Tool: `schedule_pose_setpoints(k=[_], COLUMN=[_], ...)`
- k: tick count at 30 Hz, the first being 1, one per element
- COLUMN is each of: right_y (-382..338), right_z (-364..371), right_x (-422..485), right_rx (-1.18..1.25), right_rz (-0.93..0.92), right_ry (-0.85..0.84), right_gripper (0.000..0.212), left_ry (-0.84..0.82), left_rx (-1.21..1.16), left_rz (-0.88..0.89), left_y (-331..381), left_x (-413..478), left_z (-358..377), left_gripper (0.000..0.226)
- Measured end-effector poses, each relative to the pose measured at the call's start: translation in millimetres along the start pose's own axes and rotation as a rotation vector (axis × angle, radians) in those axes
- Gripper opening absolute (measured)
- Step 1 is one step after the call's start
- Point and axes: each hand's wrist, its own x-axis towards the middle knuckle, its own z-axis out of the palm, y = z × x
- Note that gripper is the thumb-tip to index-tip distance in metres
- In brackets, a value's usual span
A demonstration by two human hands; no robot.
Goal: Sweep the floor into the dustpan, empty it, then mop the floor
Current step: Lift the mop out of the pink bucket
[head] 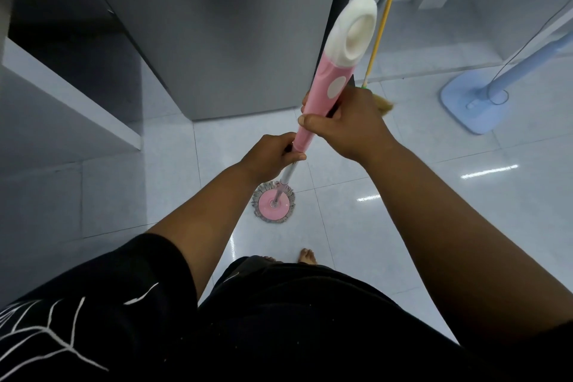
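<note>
A mop with a pink handle [325,80] and a white end cap stands almost upright in front of me. Its round pink head [273,203], fringed with grey strands, lies flat on the glossy white tiled floor [434,195]. My right hand [347,121] grips the pink grip high up. Just below it, my left hand [271,153] holds the lower end of the pink grip, where the white pole begins. A broom with a yellow stick [386,9] leans behind the mop, its straw bristles partly hidden by my right hand.
A tall grey cabinet [223,25] stands straight ahead, and a grey counter edge [62,96] juts out on the left. A light blue fan base [465,102] with a cable sits on the floor at the right. My bare feet [307,256] are just behind the mop head.
</note>
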Motion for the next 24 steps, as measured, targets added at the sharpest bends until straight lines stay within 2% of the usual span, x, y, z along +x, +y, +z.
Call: schedule_pose_setpoints(k=[7,12,19,24], right_y=[4,6,5,6], right_z=[2,9,8,11], right_x=[-1,-10,-4,-9], right_rx=[-0.087,-0.015,-0.017,-0.027], right_rz=[-0.101,-0.106,-0.032,-0.008], right_ry=[-0.001,-0.078,-0.122,-0.109], right_gripper=[0.032,0.032,0.037,0.036], left_ry=[0.044,0.01,-0.063,-0.015], left_rx=[-0.036,-0.018,0.069,0.046], left_rz=[0.008,-0.008,0.006,0.021], left_y=[4,-1,-7,-8], left_x=[5,-3,-15,-24], left_z=[2,0,-5,8], left_gripper=[0.01,0.009,0.023,0.024])
